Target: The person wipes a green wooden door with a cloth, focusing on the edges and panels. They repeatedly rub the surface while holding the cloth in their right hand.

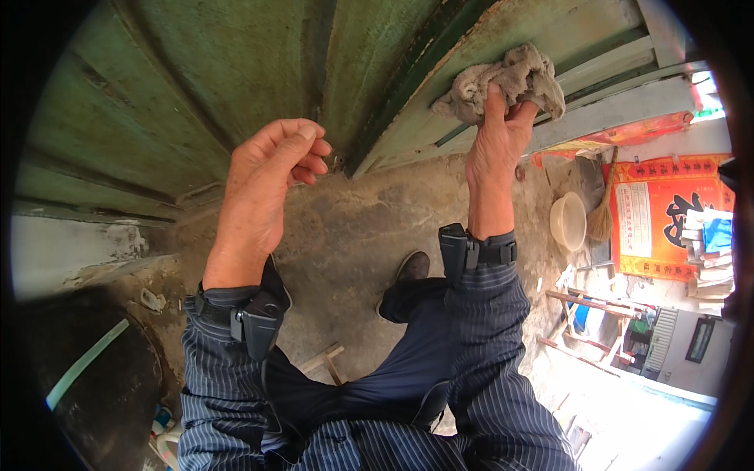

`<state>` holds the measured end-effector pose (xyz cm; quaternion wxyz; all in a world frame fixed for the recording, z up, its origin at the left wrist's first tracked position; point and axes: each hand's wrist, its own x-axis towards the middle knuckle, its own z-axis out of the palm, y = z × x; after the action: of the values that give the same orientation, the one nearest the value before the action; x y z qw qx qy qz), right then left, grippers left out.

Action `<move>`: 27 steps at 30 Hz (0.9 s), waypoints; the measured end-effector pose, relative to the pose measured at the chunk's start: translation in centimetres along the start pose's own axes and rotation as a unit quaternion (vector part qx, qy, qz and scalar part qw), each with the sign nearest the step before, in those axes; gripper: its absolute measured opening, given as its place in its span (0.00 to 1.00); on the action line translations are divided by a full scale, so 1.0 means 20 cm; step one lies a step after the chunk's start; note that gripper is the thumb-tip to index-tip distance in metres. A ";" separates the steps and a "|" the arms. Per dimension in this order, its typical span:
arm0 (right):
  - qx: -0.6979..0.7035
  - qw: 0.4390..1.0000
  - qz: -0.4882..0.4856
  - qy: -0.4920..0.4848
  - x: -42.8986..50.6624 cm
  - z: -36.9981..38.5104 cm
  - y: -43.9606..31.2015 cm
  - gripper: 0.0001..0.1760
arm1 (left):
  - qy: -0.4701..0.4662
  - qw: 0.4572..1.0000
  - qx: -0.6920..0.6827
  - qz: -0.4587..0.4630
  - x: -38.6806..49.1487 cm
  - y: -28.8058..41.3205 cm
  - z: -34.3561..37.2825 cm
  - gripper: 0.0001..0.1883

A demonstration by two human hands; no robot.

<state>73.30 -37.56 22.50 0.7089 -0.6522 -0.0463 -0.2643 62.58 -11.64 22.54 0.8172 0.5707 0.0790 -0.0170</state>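
Observation:
My right hand [500, 141] grips a crumpled grey rag [515, 76]. The rag lies against a worn green door leaf [577, 35] with raised bars, at the upper right. My left hand [259, 176] is raised in front of a second green panelled surface [235, 53]. Its fingers are loosely curled, the thumb rests against the index finger, and I see nothing in them. A dark green edge strip [406, 82] with chipped paint runs between the two panels. Both wrists carry black strapped devices over striped sleeves.
Below is a stained concrete floor [347, 229], with part of a wooden frame [324, 360] behind my legs. A dark round surface [100, 406] stands at lower left. To the right are a pale plastic basin [568, 221], a broom [602, 218], a red poster with writing [665, 176] and a wooden rack [589, 303].

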 end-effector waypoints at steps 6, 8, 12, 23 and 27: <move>-0.012 1.000 -0.018 0.018 0.00 0.01 0.01 0.22 | -0.009 1.000 0.007 0.005 -0.01 0.00 0.01 0.14; -0.020 1.000 -0.005 0.013 0.00 0.00 0.01 0.20 | -0.008 1.000 0.012 0.010 -0.01 -0.01 0.02 0.13; -0.041 0.999 -0.004 0.014 0.00 0.00 0.02 0.20 | -0.040 0.998 0.047 -0.012 -0.02 -0.02 0.05 0.13; 0.008 0.999 -0.049 0.001 0.00 0.01 0.04 0.22 | -0.193 0.967 0.150 -0.067 -0.12 -0.22 0.35 0.17; -0.006 0.999 -0.047 -0.006 0.01 0.01 0.03 0.23 | -0.238 0.952 0.153 -0.113 -0.15 -0.27 0.44 0.20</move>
<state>73.79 -37.51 21.98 0.6918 -0.6550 -0.0792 -0.2935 59.92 -21.98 20.92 0.7078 0.6557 -0.0578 -0.2563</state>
